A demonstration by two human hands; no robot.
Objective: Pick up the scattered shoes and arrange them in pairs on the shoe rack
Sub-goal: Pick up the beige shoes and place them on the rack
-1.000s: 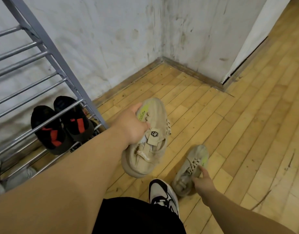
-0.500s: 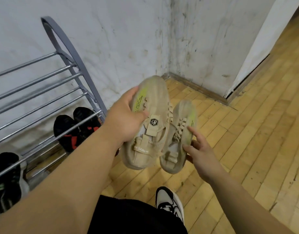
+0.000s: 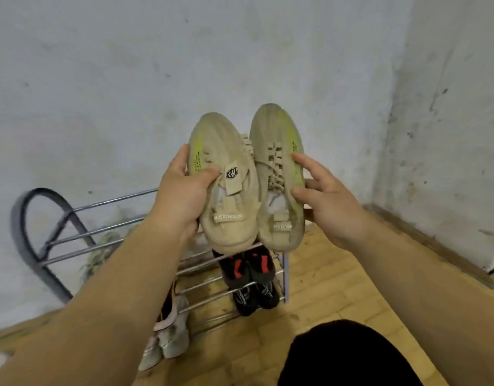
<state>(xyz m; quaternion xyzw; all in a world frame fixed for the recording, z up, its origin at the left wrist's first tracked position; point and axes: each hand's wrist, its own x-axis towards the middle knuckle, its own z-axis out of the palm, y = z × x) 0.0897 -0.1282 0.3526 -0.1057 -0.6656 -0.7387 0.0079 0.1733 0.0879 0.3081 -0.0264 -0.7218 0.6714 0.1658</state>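
I hold two beige sneakers with yellow-green side stripes side by side in the air, toes pointing away from me, above the metal shoe rack [image 3: 106, 203]. My left hand [image 3: 184, 195] grips the left beige sneaker [image 3: 226, 196] by its side, thumb on the tongue. My right hand [image 3: 328, 196] holds the right beige sneaker [image 3: 277, 162] from its outer side, thumb and fingers curled round it. The shoes touch each other along their inner sides.
A pair of black sneakers with red marks [image 3: 250, 277] sits on a lower rack shelf at the right end. A pale pink-grey pair [image 3: 169, 335] stands lower left. White scuffed walls meet in a corner on the right; the wooden floor [image 3: 337, 277] lies below.
Both sneakers rose and came together above the rack. My view swung left toward the rack, so the black pair now sits under the held shoes.
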